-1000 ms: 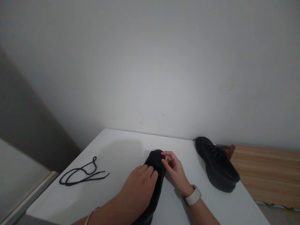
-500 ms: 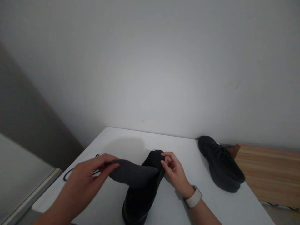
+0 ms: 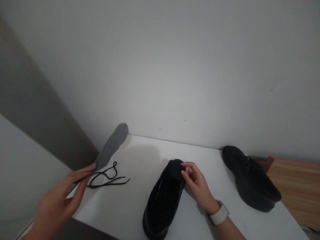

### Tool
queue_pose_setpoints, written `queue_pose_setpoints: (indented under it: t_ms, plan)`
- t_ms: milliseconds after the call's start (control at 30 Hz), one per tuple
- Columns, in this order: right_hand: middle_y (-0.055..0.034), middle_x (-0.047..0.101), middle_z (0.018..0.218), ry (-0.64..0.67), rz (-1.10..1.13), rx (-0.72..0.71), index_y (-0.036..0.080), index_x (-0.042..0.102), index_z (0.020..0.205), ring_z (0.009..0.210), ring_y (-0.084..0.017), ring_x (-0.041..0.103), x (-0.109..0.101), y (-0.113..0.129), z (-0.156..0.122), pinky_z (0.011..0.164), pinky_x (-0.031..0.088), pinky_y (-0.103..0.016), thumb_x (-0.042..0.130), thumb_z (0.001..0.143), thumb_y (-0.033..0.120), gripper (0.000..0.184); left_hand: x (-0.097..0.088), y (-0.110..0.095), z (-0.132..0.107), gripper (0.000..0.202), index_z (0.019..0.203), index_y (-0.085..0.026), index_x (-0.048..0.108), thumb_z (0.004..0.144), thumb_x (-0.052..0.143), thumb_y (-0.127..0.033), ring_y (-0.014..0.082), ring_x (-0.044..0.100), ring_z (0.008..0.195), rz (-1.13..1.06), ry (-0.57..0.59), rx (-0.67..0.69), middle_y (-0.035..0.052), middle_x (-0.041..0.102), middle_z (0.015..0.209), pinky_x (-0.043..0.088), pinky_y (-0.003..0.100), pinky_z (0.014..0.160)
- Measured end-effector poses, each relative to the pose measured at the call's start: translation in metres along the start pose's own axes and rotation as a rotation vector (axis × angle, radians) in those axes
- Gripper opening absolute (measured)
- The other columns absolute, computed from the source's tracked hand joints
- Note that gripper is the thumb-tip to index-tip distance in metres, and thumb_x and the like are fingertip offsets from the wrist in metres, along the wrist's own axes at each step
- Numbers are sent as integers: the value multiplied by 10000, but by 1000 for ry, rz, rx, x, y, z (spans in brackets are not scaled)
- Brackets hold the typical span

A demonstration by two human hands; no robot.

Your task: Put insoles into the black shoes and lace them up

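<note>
Out of the black shoe (image 3: 162, 203) comes the grey insole (image 3: 111, 146): half a second ago, in the head view, its far end sits in the opening, and now your left hand (image 3: 56, 203) carries it well off to the left, clear of the shoe. You have it by the near end, clamped between thumb and fingers, its long axis running from your grip away toward the back left corner of the white table (image 3: 120, 213). Whether its far end touches anything, you cannot tell from this angle. Your left hand is plainly the nearer one; your right hand (image 3: 197, 183) is well apart from it, pinching the edge of the shoe's tongue (image 3: 175, 169), just as in the earlier frame. Between the insole and the shoe lies the loose black shoelace (image 3: 107, 182), just beside your left fingers, showing more fully than when your hand and the insole cover most of it. Shoe and insole both slant from near left to far right, while the laced black shoe (image 3: 250, 180) rests apart at the table's right edge
</note>
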State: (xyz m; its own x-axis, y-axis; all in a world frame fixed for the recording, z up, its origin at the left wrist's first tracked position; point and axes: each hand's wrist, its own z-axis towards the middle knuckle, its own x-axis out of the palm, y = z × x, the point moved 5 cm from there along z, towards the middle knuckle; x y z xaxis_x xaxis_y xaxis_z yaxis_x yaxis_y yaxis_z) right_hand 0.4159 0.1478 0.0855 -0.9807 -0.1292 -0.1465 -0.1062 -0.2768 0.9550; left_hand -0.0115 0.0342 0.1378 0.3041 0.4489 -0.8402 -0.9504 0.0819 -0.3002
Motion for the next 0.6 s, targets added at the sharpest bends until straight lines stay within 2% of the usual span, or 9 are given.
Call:
queue_pose_setpoints:
  t_ms: [67,133,200,267,367,433,533,600]
  plan:
    - [36,434,695,-5,-3,-1,219,593,1092,634,-165,436,0,0,0,598,360,-294,595,924,496,324,13,0,-18,280,1181,-343,568,916,498,-399,272,721,1041,7,47,115,5,726,1212,633,367,817]
    - [35,438,694,-9,-4,-1,219,597,1086,634,-166,438,0,0,0,597,362,-294,599,919,504,330,23,12,-34,238,1105,-325,623,888,531,-359,265,742,979,43,118,182,15,767,1089,615,378,874]
    - [36,439,695,-10,-2,1,218,598,1084,634,-164,435,0,-1,0,596,363,-291,607,915,501,330,25,24,-44,214,1074,-330,642,893,529,-336,270,719,1032,78,201,195,6,762,1098,585,415,936]
    - [37,438,698,-9,2,4,219,596,1094,637,-162,433,0,-3,0,597,364,-289,611,915,495,330,19,25,-44,200,1067,-348,645,897,543,-367,286,681,1098,109,239,208,-12,748,1127,553,460,976]
    - [38,443,702,-4,8,4,221,589,1107,645,-163,437,0,-4,-1,604,367,-289,609,919,492,331,12,7,-28,292,1174,-345,616,898,584,-433,299,612,1210,135,240,202,-6,705,1242,492,484,1051]
    - [37,447,708,0,10,2,222,585,1110,649,-163,443,0,-5,-1,606,368,-289,611,919,492,332,16,-10,-11,404,1281,-307,577,908,584,-462,305,576,1270,139,213,211,37,660,1336,457,483,1092]
    - [42,433,701,6,8,0,222,580,1112,634,-160,437,0,-4,-1,589,365,-287,604,922,500,337,40,-26,9,556,1455,-269,450,945,534,-475,317,456,1402,139,219,248,93,498,1522,407,497,1135]
    - [45,420,692,5,3,-3,221,579,1111,623,-159,427,0,-4,-1,578,361,-286,594,926,504,338,60,-26,15,586,1500,-267,401,962,510,-472,333,352,1463,159,233,249,100,383,1596,378,523,1148]
